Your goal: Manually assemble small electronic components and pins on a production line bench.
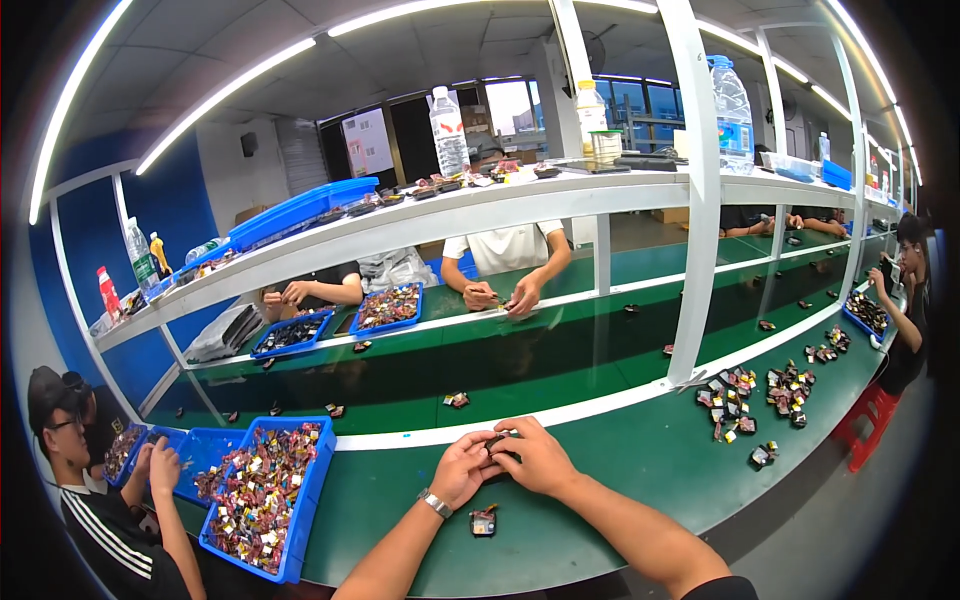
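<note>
a: holding a small dark part (497, 441) w/ both hands, right at the near edge of the white rail (560, 411). left hand (462, 468) and right hand (537, 457) meet over it, fingertips pinched tight on it from both sides. can't tell what kind of part exactly, mostly hidden by fingers.

b: anything else close by?

a: yep, a second small dark part (483, 521) lies on the green table (640, 470), just below the hands, not touched. silver wristwatch (435, 503) on the left wrist.

b: and to the left?

a: blue bin (313, 490) full of mixed small pieces, near the left forearm but apart from it. another person in a black shirt w/ white stripes (95, 525) sits beside it, hands over a second blue bin (205, 447).

b: right side?

a: loose pile of small dark parts (728, 400) on the table, well apart from the hands, more clusters beyond it toward a person at the far right (908, 300).

b: across the belt?

a: dark green conveyor (480, 365) w/ a few stray parts on it. person in a white shirt (505, 260) working opposite, hands together on the far table. blue tray of parts (388, 306) next to them. shelf above (450, 215) carries water bottles (449, 130) and blue trays.
</note>
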### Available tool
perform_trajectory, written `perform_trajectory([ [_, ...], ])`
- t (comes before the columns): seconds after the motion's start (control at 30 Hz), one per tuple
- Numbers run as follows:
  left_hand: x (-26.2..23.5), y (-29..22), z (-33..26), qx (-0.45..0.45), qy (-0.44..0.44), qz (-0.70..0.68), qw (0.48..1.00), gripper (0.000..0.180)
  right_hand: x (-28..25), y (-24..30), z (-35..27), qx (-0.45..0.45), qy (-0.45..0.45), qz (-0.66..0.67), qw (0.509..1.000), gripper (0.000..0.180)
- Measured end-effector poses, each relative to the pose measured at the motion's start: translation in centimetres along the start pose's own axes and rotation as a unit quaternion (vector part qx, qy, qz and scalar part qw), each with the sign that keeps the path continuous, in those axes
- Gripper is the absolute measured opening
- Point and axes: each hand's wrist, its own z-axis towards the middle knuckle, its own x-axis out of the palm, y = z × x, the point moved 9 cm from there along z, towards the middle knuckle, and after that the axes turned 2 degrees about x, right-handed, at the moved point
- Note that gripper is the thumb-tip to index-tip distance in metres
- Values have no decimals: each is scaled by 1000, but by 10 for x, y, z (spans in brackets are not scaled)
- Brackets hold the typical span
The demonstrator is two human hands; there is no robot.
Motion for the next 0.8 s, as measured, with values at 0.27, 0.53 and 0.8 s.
perform_trajectory([
  [0.27, -3, 0, 0, 4, 7, -6, 1000, 30, 2, -4, -1, 24, -11, 34, 999, 12],
  [0.53, 5, -3, -2, 7, 15, -11, 1000, 27, 5, -13, 0, 49, -4, 75, 996, 12],
  [0.8, 1, -9, 0, 26, 12, 1, 1000, 26, -7, 14, 4, -36, -35, 23, 998, 15],
])
